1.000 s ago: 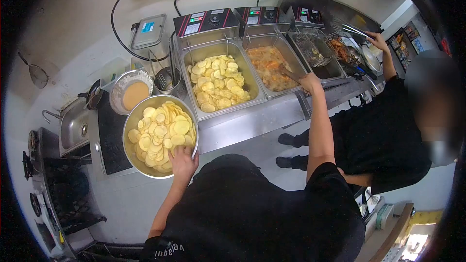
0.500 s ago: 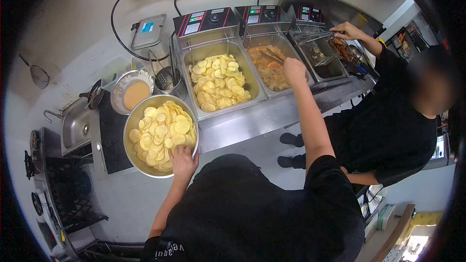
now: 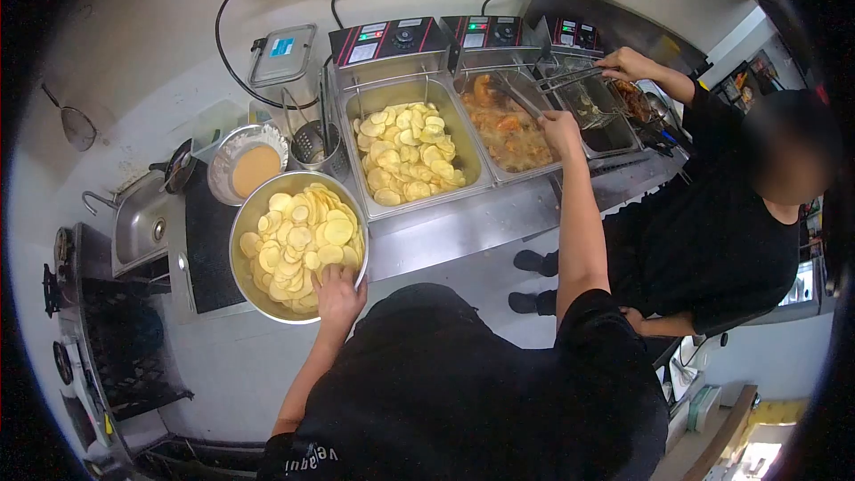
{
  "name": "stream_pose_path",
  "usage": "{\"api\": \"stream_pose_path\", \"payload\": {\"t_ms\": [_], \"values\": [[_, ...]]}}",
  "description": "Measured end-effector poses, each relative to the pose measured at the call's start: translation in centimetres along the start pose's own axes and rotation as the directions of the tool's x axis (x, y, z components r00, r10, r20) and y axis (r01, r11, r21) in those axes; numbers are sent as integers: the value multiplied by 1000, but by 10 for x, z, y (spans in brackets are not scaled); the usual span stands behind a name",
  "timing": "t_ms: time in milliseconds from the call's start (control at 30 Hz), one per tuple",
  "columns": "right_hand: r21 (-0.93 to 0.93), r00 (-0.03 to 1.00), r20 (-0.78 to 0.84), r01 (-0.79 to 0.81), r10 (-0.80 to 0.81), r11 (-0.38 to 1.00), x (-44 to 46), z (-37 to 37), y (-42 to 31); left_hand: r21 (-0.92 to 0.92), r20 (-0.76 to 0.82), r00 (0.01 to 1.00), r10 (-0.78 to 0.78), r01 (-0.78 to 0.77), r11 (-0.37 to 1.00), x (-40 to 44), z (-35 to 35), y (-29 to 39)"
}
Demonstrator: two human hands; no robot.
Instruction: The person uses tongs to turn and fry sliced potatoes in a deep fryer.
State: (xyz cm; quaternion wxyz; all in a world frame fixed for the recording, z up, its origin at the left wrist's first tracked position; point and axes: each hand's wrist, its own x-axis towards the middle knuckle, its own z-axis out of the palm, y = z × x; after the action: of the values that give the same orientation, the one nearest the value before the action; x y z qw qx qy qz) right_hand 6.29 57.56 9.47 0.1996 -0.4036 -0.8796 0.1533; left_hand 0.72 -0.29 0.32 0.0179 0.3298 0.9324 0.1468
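Note:
My left hand [image 3: 339, 297] is closed on the near rim of a steel bowl [image 3: 236, 254], its fingers beside the potato slices [image 3: 294, 236]. My right hand [image 3: 563, 134] grips a long utensil [image 3: 524, 100], whose far end is over the middle fryer [image 3: 499, 173]. Orange-brown food [image 3: 506, 127] bubbles in that fryer. The left fryer [image 3: 481, 180] holds more pale potato slices [image 3: 405, 151]. A co-worker's hand [image 3: 626, 63] at the right holds metal tongs [image 3: 573, 78] that reach to the middle fryer's right edge.
A bowl of tan batter [image 3: 256, 171] and a perforated steel holder [image 3: 313, 144] stand behind the potato bowl. At the right are a wire basket [image 3: 588, 107] and a co-worker [image 3: 712, 214]. A sink [image 3: 142, 230] lies at the left, a strainer [image 3: 77, 126] on the wall.
The co-worker's tongs have come left over the right fryer towards the middle one. My right hand has moved about the middle fryer with the utensil. My left hand has stayed at the bowl's rim.

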Motion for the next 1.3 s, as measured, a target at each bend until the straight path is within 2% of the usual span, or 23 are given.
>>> {"api": "stream_pose_path", "payload": {"t_ms": [33, 67, 133, 200, 267, 300, 333, 367, 433, 567, 700, 800, 867, 933, 1000, 1033, 1067, 1133, 1167, 1233, 1267, 1300], "values": [[179, 994, 78, -84, 71, 980, 2, 1, 9, -1, 1, 1000, 5, -5, 1000, 0, -1, 0], [179, 995, 75, -85, 73, 980, 2, 1, 19, -1, 0, 1000, 8, -8, 1000, 1, 0, 1], [259, 950, 193, -291, 245, 921, -7, -3, 29, 15, -25, 999, 21, -21, 1000, 0, 0, 1], [310, 863, 322, -486, 390, 817, -14, -5, 40, 21, -16, 1000, 18, -18, 1000, 1, 2, 0], [323, 802, 390, -580, 453, 748, -15, -9, 51, 28, -2, 1000, 16, -16, 999, 0, 4, -1], [136, 860, 302, -466, 412, 874, -14, -15, 54, 26, -18, 1000, 19, -18, 1000, 1, 4, -1], [-71, 911, 228, -337, 345, 939, -15, -17, 56, 24, -34, 999, 22, -22, 999, 1, 5, -1], [-71, 909, 229, -341, 348, 937, -19, -19, 58, 26, -31, 999, 25, -24, 999, 1, 5, -1], [-189, 982, 67, -158, 174, 969, -42, -45, 23, 17, 5, 1000, 19, -19, 1000, 1, 2, 0], [-256, 980, 7, -189, 197, 948, -76, -66, -23, 22, 24, 1000, 20, -21, 1000, 1, 1, 0], [-367, 984, 59, -134, 167, 921, -121, -79, -59, 6, 11, 1000, 6, -6, 1000, 0, -1, 2], [-284, 996, 3, -82, 86, 955, -154, -64, -63, 8, 2, 1000, 15, -15, 1000, 1, 1, 0], [-140, 996, -89, 6, -19, 990, -175, -48, -63, 9, 6, 1000, 19, -19, 1000, 0, 1, -2], [-38, 991, -122, 50, -54, 998, -191, -40, -74, -5, -1, 999, 35, -35, 999, 1, 2, -2], [-37, 1000, -19, 2, -3, 999, -204, -46, -94, -3, 1, 999, 38, -38, 999, 1, 2, -2], [-40, 995, 89, -47, 50, 998, -209, -47, -107, 1, 7, 999, 40, -40, 999, 1, 2, -3], [-42, 995, 84, -55, 58, 998, -213, -42, -117, 1, 10, 999, 48, -48, 999, 0, 1, -3], [98, 990, 138, 21, -35, 995, -222, -33, -136, -41, -65, 995, 82, -84, 996, 0, -1, -1], [97, 991, 133, 16, -29, 995, -225, -30, -143, -40, -65, 994, 89, -92, 995, 0, -2, 0], [157, 971, 202, 98, -129, 983, -231, -26, -155, -59, -44, 996, 81, -83, 995, 0, -5, -1], [160, 971, 202, 99, -130, 982, -234, -27, -161, -56, -45, 996, 79, -82, 995, 0, -5, -3], [171, 962, 254, 60, -103, 983, -236, -32, -167, -135, -80, 995, 67, -77, 988, 1, -3, -6]]}}
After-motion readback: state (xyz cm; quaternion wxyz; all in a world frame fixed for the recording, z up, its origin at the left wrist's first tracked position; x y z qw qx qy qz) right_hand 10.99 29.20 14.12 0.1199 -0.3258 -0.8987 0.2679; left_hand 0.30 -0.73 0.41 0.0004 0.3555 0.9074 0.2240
